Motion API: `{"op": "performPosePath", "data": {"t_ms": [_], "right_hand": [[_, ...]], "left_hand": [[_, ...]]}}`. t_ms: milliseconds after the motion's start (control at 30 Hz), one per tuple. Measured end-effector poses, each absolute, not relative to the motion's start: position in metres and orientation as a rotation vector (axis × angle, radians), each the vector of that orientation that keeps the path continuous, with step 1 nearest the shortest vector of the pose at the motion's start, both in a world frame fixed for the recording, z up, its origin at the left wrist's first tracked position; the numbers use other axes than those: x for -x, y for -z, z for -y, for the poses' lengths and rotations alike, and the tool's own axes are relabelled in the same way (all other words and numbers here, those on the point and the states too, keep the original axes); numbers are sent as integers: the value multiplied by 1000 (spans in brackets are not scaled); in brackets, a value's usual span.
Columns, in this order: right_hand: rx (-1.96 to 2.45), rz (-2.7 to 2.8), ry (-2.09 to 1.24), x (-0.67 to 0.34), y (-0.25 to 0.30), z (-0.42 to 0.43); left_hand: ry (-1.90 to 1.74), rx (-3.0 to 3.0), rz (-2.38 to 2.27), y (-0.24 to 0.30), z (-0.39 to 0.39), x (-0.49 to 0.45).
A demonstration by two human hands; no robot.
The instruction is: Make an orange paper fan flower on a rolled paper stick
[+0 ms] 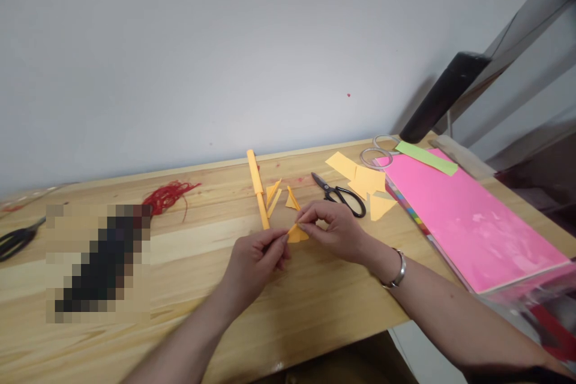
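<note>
Between my two hands, over the wooden table, is a small piece of orange-yellow paper (297,234). My left hand (257,259) pinches its left end between thumb and fingers. On its upper right edge, my right hand (330,228) grips it with the fingertips; a metal bracelet circles that wrist. Just beyond the hands lie small folded orange paper pieces (274,201) and a long rolled orange paper tube (255,177). Black-handled scissors (344,198) rest behind my right hand, their blades pointing away to the left. How the held paper is folded is partly hidden by my fingers.
Cut yellow paper pieces (369,180) lie right of the scissors. Further right are a pink paper stack (472,222), a green strip (425,158) and clear rings (377,157). Red thread (168,197), a pixelated dark object (103,258) and other scissors (20,240) lie left. A black cylinder (443,99) leans behind.
</note>
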State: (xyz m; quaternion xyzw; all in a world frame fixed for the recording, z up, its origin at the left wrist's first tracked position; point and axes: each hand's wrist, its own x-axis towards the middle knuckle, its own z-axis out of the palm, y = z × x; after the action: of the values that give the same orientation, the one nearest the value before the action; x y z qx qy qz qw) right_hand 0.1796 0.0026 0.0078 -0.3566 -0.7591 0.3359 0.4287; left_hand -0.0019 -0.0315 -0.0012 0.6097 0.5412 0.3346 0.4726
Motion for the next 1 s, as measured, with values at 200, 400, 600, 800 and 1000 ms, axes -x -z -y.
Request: {"op": "performPosePath", "data": {"t_ms": [200, 400, 600, 800, 1000], "right_hand": [[924, 1895, -843, -180, -8, -3], [960, 1893, -852, -179, -7, -2], [1028, 1901, -861, -179, -8, -1], [966, 1998, -857, -180, -10, 0], [902, 2101, -792, -180, -9, 2]], "left_hand": [[-795, -1553, -1333, 0, 31, 2], [-790, -1548, -1339, -1, 33, 2], [-817, -1498, -1318, -3, 35, 1], [-809, -1605, -1319, -7, 32, 3], [-752, -1720, -1326, -8, 27, 3]]}}
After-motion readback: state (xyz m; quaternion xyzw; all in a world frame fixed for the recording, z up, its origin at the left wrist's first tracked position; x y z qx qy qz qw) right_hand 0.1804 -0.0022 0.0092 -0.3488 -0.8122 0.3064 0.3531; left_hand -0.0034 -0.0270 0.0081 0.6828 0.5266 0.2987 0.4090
